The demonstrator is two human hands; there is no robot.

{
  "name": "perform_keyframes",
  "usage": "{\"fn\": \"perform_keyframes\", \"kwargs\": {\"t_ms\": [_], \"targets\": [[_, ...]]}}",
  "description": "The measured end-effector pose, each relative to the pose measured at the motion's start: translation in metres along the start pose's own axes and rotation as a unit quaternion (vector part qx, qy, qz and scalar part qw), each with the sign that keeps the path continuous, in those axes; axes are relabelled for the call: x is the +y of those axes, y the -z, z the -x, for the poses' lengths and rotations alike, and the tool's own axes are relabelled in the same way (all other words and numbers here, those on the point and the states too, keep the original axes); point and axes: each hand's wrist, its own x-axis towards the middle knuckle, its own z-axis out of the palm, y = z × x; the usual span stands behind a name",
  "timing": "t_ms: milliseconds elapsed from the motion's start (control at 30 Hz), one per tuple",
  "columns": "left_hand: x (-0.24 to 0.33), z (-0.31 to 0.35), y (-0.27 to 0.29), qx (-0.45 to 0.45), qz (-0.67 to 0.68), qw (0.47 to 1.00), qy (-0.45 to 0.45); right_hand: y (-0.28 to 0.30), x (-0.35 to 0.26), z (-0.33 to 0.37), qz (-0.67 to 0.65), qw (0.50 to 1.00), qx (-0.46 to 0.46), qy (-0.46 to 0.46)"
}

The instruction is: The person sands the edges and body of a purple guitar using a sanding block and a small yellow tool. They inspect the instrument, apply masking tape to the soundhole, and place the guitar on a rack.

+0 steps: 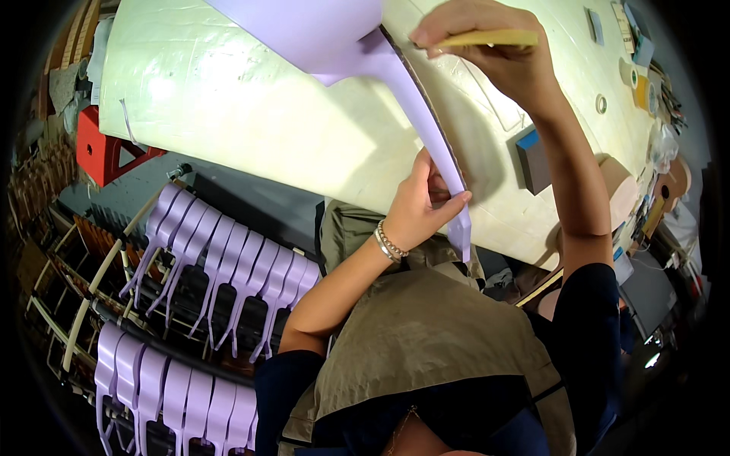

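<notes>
A glossy lavender instrument, shaped like a small guitar with a wide body (319, 30) and a long narrow neck, slants across the table's near side. A dark strip runs along the neck's right edge. My left hand (426, 199) is wrapped round the neck near its lower end, thumb on top. Above the table, right of where neck and body join, my right hand (494, 57) pinches a slim yellow tool (490, 38). Its working tip is hard to make out and seems apart from the instrument. A blue and dark grey block (534, 161) sits below my right wrist.
A pale covered table (228, 106) spreads ahead. Tape rolls (645, 93) and small items crowd its right side. At left stand a red bracket-like stand (103, 152) and racks of several lavender instruments (220, 251). A wooden guitar body (673, 186) is at far right.
</notes>
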Motion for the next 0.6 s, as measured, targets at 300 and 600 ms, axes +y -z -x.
{"fn": "perform_keyframes", "kwargs": {"t_ms": [300,600], "targets": [[-0.002,0.000,-0.001,0.007,0.029,1.000,0.001,-0.003,-0.005,0.045,0.021,0.998,-0.038,-0.048],[-0.005,0.001,-0.001,0.002,0.030,0.999,-0.016,-0.009,-0.005,0.056,0.037,0.999,-0.005,-0.031]]}}
